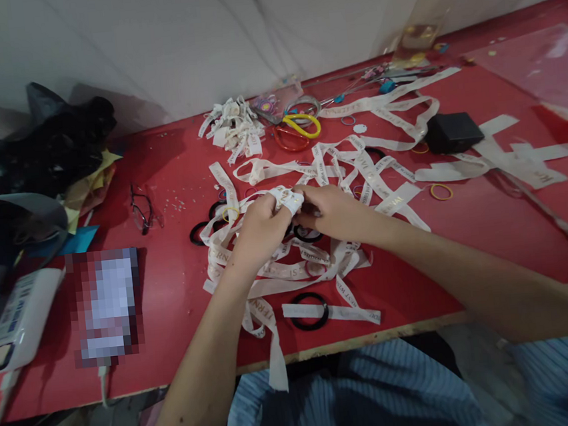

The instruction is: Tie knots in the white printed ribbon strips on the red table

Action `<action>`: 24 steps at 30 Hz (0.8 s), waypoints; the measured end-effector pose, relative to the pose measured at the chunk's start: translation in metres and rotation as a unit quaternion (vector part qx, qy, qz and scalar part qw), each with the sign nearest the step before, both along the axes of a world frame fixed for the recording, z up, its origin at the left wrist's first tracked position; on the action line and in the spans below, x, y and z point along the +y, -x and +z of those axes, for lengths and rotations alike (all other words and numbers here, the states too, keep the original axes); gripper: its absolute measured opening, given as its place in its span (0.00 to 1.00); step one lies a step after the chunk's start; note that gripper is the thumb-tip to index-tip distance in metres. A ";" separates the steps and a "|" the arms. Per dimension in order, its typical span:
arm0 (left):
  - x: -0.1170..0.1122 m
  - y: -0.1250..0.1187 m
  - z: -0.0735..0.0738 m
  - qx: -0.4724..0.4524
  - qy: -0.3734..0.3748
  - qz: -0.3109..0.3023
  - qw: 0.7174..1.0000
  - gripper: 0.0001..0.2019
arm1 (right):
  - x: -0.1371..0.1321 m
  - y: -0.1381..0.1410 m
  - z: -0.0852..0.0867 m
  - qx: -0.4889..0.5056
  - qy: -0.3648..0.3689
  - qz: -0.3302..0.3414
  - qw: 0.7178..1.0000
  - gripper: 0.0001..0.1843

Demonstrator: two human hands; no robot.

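Note:
My left hand and my right hand meet over the middle of the red table. Both pinch the same small folded piece of white printed ribbon between their fingertips. Under and around them lies a tangle of long white ribbon strips with gold lettering. Black hair ties lie among the strips; one black ring sits near the front edge.
A heap of finished ribbon pieces lies at the back, beside scissors with yellow and red handles. A black box sits right, glasses left, a phone and a white power bank front left. Dark cloth fills the far left.

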State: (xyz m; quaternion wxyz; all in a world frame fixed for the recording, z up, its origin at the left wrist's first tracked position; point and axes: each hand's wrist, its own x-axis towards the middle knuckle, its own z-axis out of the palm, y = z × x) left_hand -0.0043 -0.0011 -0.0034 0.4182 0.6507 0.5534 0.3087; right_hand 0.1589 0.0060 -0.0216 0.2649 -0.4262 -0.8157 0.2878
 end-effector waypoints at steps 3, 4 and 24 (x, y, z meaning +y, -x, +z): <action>0.000 0.000 0.000 0.000 0.008 0.002 1.000 0.12 | 0.000 0.000 -0.001 -0.004 -0.003 -0.001 1.000 0.09; 0.000 0.000 0.000 0.001 0.011 0.003 1.000 0.12 | 0.000 0.000 -0.001 -0.004 -0.004 -0.001 1.000 0.09; 0.000 -0.001 -0.001 0.006 0.005 0.005 1.000 0.12 | 0.000 0.000 0.000 -0.009 0.003 -0.005 1.000 0.09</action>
